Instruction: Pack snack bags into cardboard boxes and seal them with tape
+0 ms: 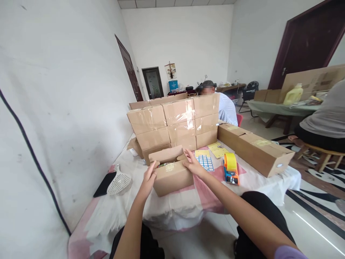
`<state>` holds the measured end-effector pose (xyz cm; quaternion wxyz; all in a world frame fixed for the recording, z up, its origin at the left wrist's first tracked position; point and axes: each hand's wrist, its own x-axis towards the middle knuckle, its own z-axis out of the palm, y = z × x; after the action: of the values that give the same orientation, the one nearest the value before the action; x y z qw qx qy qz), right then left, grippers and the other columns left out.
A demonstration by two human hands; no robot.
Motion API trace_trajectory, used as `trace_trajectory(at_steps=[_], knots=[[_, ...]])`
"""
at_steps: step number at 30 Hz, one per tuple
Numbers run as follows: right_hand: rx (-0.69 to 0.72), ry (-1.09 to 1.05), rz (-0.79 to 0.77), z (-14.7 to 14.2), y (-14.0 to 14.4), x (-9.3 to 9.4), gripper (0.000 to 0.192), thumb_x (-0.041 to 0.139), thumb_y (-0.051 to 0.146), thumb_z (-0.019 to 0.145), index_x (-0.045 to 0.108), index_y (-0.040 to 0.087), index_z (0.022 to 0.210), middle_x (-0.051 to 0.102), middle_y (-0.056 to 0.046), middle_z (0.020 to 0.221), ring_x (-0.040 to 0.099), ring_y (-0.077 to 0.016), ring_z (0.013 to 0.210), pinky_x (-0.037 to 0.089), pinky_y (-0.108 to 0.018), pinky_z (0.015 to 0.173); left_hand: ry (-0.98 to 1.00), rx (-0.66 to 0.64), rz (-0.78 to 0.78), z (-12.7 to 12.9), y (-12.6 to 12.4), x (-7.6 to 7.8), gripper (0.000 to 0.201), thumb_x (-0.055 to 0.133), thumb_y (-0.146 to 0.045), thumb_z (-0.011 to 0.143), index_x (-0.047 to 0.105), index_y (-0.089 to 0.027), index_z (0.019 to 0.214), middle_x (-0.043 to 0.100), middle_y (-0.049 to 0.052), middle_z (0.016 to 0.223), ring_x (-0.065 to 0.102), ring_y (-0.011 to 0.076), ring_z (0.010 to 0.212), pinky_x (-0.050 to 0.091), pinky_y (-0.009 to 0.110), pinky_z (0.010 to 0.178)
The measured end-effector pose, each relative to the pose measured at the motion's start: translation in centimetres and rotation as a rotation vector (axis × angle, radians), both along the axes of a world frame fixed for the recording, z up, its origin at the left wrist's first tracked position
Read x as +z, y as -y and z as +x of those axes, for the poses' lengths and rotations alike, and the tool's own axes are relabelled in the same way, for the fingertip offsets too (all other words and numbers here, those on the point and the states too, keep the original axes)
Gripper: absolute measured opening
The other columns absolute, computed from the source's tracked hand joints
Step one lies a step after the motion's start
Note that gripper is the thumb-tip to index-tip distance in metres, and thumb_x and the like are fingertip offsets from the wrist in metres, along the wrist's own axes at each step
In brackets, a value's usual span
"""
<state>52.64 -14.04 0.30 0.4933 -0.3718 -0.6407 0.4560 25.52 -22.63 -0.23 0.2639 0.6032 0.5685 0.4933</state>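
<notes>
Where the cloth-covered table (167, 212) meets the wall, taped brown cartons (175, 122) stack in three columns. Before them one small cardboard box (172, 176), flaps up, is pressed between left hand (149, 180) and right hand (193, 163), fingers spread. Beside sits one orange tape dispenser (231, 168).

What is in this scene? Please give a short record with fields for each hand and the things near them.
left hand: rests on the left end of the small cardboard box
right hand: presses on the right top flap of the same box
box state: back flap up, front flap down
tape dispenser: on the table, right of the box, untouched
label sheet: flat, beside the right hand
white scoop: left of the box
stacked boxes: taped, behind the small box
</notes>
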Motion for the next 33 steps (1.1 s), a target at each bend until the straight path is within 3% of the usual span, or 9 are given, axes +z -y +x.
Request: trace_trajectory(at_steps=[4,7,10,14,17,19,24,29,33], knots=[[0.047,-0.038,0.014,-0.3,-2.1,2.3,0.09,0.071,0.023,0.07,0.038,0.03,0.153,0.044,-0.011,0.156,0.038,-0.0283,0.147,0.038,-0.047,0.116,-0.082,0.071,-0.037,0.4,-0.7,0.5,0.064,0.045,-0.024,0.087,0.047,-0.025,0.151,0.043,0.009,0.154,0.034,0.0229,0.15,0.023,0.04,0.126],[0.058,-0.063,0.085,-0.3,-2.4,3.1,0.065,0.067,0.033,0.081,0.051,0.025,0.144,0.067,-0.009,0.124,0.06,-0.0266,0.122,0.044,-0.046,0.108,-0.16,0.173,-0.047,1.0,-0.8,0.9,0.061,0.043,-0.019,0.086,0.052,-0.026,0.146,0.045,0.011,0.145,0.042,0.0245,0.144,0.029,0.043,0.123],[0.116,0.055,0.271,0.7,-1.5,2.5,0.042,0.062,0.038,0.09,0.064,0.022,0.129,0.072,-0.005,0.098,0.067,-0.024,0.101,0.047,-0.045,0.103,-0.235,0.295,-0.017,2.2,0.0,1.3,0.055,0.045,-0.019,0.087,0.054,-0.023,0.14,0.042,0.014,0.147,0.038,0.03,0.144,0.03,0.053,0.12],[0.124,0.199,0.423,1.8,-0.2,1.3,0.033,0.059,0.037,0.094,0.067,0.023,0.123,0.073,-0.008,0.108,0.068,-0.0255,0.104,0.05,-0.043,0.097,-0.527,0.276,0.109,4.5,1.7,2.3,0.035,0.042,-0.027,0.098,0.066,-0.029,0.124,0.048,0.009,0.152,0.039,0.0328,0.144,0.017,0.062,0.122],[0.122,0.242,0.456,2.0,0.1,1.1,0.035,0.056,0.037,0.096,0.065,0.024,0.128,0.073,-0.009,0.115,0.068,-0.0265,0.111,0.049,-0.045,0.101,-0.84,0.18,0.214,6.2,2.2,2.7,0.037,0.046,-0.036,0.101,0.064,-0.033,0.133,0.065,0.008,0.135,0.059,0.0304,0.124,0.017,0.063,0.122],[0.101,0.284,0.458,2.4,0.3,1.1,0.039,0.058,0.037,0.095,0.062,0.025,0.132,0.073,-0.009,0.121,0.065,-0.0279,0.117,0.045,-0.049,0.107,-0.953,0.206,0.236,7.0,2.1,2.6,0.043,0.057,-0.042,0.097,0.062,-0.031,0.138,0.068,0.011,0.131,0.062,0.0334,0.118,0.019,0.067,0.12],[-0.202,0.316,0.451,6.6,1.2,1.0,0.045,0.058,0.038,0.093,0.06,0.024,0.136,0.064,-0.012,0.139,0.056,-0.0319,0.132,0.036,-0.055,0.115,-1.017,0.181,0.223,7.5,1.3,2.0,0.041,0.061,-0.043,0.095,0.066,-0.028,0.133,0.063,0.01,0.142,0.058,0.0346,0.128,0.023,0.066,0.12],[-0.5,0.245,0.358,12.0,1.5,1.6,0.039,0.053,0.039,0.092,0.063,0.022,0.126,0.067,-0.012,0.128,0.06,-0.0309,0.123,0.045,-0.052,0.108,-1.016,0.145,0.233,7.2,1.4,1.6,0.047,0.056,-0.043,0.098,0.06,-0.024,0.14,0.061,0.01,0.145,0.059,0.0326,0.13,0.026,0.06,0.12],[-0.77,0.257,0.281,16.2,1.4,1.1,0.043,0.055,0.037,0.084,0.06,0.017,0.121,0.062,-0.017,0.129,0.055,-0.0352,0.126,0.041,-0.056,0.111,-1.009,0.179,0.26,7.3,1.9,1.3,0.054,0.051,-0.044,0.099,0.05,-0.018,0.147,0.062,0.016,0.142,0.054,0.0321,0.135,0.02,0.059,0.122]])
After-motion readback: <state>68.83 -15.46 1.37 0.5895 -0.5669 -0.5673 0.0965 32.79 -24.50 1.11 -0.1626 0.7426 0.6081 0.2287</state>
